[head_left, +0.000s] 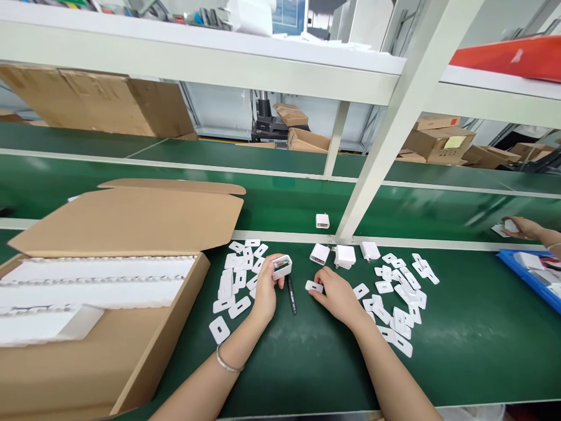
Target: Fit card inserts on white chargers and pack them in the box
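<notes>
My left hand point(267, 287) is closed around a white charger housing point(283, 267), its open end showing a circuit board inside. Between the fingertips of my right hand point(335, 292) is a small white cover plate point(314, 286) with a slot in it. A black pen point(291, 295) lies on the green table between my hands. Loose white plates point(225, 283) are scattered left of my left hand, and more slotted plates point(402, 321) lie right of my right hand. Several white chargers point(345, 256) stand beyond my hands, one charger point(322, 221) farther back on the green belt.
An open cardboard box point(162, 342) with white packing strips takes up the left side. A white post point(381, 134) rises behind the chargers. At the right, another person's hand point(521, 228) holds a white piece above a blue tray point(532, 278).
</notes>
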### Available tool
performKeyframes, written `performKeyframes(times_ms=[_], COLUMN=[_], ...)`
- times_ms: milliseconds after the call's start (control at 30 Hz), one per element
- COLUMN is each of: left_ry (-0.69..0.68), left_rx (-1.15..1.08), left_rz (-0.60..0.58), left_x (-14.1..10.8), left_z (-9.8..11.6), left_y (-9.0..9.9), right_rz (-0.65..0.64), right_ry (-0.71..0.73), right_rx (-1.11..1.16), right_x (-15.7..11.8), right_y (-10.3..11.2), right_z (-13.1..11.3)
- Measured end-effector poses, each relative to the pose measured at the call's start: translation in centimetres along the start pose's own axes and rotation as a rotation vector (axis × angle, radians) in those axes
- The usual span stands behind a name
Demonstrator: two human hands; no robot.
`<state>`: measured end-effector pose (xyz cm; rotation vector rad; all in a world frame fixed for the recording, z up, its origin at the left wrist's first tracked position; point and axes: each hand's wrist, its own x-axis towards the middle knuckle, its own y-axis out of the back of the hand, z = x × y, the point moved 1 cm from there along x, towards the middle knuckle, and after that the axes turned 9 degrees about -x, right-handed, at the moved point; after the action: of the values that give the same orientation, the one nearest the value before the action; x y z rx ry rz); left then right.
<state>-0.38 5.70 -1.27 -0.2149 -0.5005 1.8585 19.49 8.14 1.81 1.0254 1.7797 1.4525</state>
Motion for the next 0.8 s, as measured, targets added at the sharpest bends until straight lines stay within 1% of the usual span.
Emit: performKeyframes(times_ms=[67, 133, 200, 267, 333, 367, 400, 467, 533, 633, 700, 800], left_ry=[-0.006, -0.021, -0.042, -0.058, -0.067, -0.073, -0.082, -0.113, -0.147, -0.171, -0.163, -0.147], left_rx=[0.025, 0.059, 0.114, 0.197, 0.290, 0.331, 0.367, 0.425, 0.467, 0.503, 0.511, 0.496], left_rz=[-0.015, -0.048, -0.107, -0.167, -0.217, -0.243, -0.274, -0.348, -0.412, -0.463, -0.476, -0.482], left_x=[0.0, -0.1, -0.4, -0.8, -1.1, -1.3, -1.4, -1.7, -1.8, -1.9, -1.9, -2.0], left_z=[-0.1, -0.1, 0.0, 0.3, 0.7, 0.8, 1.0, 1.3, 1.5, 1.7, 1.7, 1.6], left_y=[0.1, 0.1, 0.0, 0.0, -0.2, -0.2, -0.3, -0.6, -0.9, -1.1, -1.2, -1.3], right_rz=[0.045, 0.132, 0.217, 0.324, 0.449, 0.493, 0.505, 0.453, 0.398, 0.389, 0.400, 0.425], right_ry=[-0.009, -0.022, -0.032, -0.045, -0.071, -0.080, -0.082, -0.059, -0.008, 0.073, 0.077, 0.042], right_rx=[0.002, 0.074, 0.167, 0.343, 0.609, 0.745, 0.853, 0.950, 0.959, 0.914, 0.906, 0.932], right_x=[0.3, 0.6, 0.8, 0.8, 0.7, 0.7, 0.6, 0.5, 0.3, 0.1, 0.0, 0.1], right_y=[-0.5, -1.0, -1.2, -1.1, -0.7, -0.4, -0.2, 0.1, 0.4, 0.4, 0.1, -0.4], right_z=[0.4, 0.7, 0.8, 0.7, 0.4, 0.3, 0.0, -0.6, -1.4, -2.4, -2.8, -3.0])
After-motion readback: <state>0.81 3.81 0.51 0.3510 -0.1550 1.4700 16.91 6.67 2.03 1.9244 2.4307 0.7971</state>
